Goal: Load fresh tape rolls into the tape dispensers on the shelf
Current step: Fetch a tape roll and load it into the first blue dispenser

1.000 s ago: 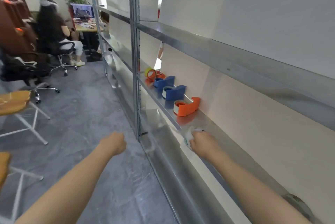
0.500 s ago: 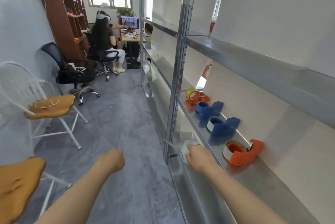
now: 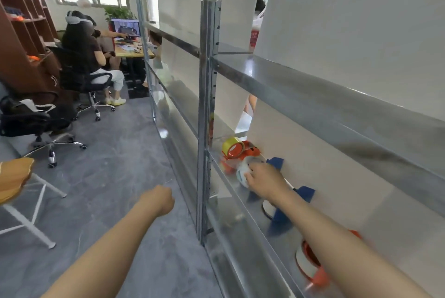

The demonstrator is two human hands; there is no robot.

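My right hand (image 3: 263, 180) is closed around a white tape roll (image 3: 243, 172) and holds it over the metal shelf (image 3: 231, 184), just in front of the far blue dispenser (image 3: 275, 162). Beyond it stands an orange dispenser (image 3: 250, 150) carrying a yellow tape roll (image 3: 231, 145). My forearm partly hides a second blue dispenser (image 3: 286, 208) with a white roll. Nearest me sits another orange dispenser (image 3: 311, 266) with a white roll. My left hand (image 3: 160, 200) hangs as a fist over the floor, with nothing in it.
A steel upright post (image 3: 207, 114) stands at the shelf's front, just left of my right hand. A higher shelf (image 3: 313, 95) overhangs. A person sits on an office chair (image 3: 84, 78) at a desk down the aisle. A white stool with a wooden seat (image 3: 16, 177) stands at left.
I have moved along the shelf. My right hand carried the white roll past the near orange and blue dispensers to the far blue one. My left fist stayed low.
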